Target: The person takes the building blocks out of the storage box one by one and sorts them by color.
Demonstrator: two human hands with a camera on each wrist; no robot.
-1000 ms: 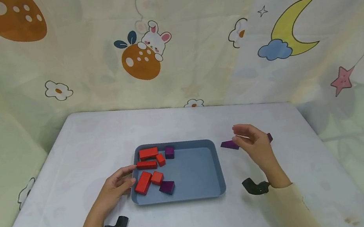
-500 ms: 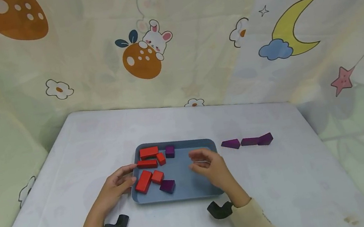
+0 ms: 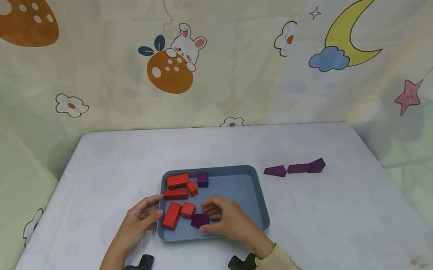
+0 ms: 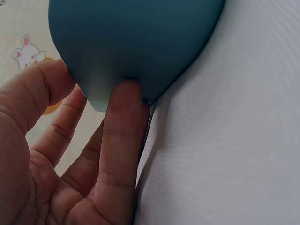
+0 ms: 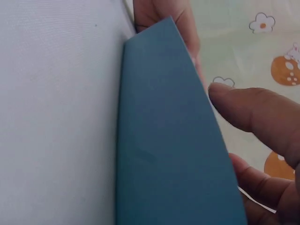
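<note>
A blue-grey tray [image 3: 228, 185] holds several red blocks and two purple ones. My left hand [image 3: 138, 220] grips the tray's left end; in the left wrist view a thumb [image 4: 56, 79] meets the rim and a finger [image 4: 123, 140] lies against the outer wall. Inside the tray, my right hand [image 3: 230, 220] is beside the near purple block [image 3: 199, 220], thumb and fingers spread apart at its right side. A small red block [image 3: 188, 210] and a longer red block [image 3: 171, 215] lie left of that purple one. The right wrist view shows mostly the tray's outer wall [image 5: 164, 131], which hides the blocks.
At the tray's back left are more red blocks, including a long one [image 3: 178, 180], with a purple cube [image 3: 203, 180] beside them. Three purple blocks [image 3: 297, 168] lie in a row on the white table [image 3: 339, 210], right of the tray. A printed cloth [image 3: 101, 54] hangs behind.
My right hand has moved left from over the purple row, across the tray, and down beside the near purple block. My left hand stays at the tray's left end.
</note>
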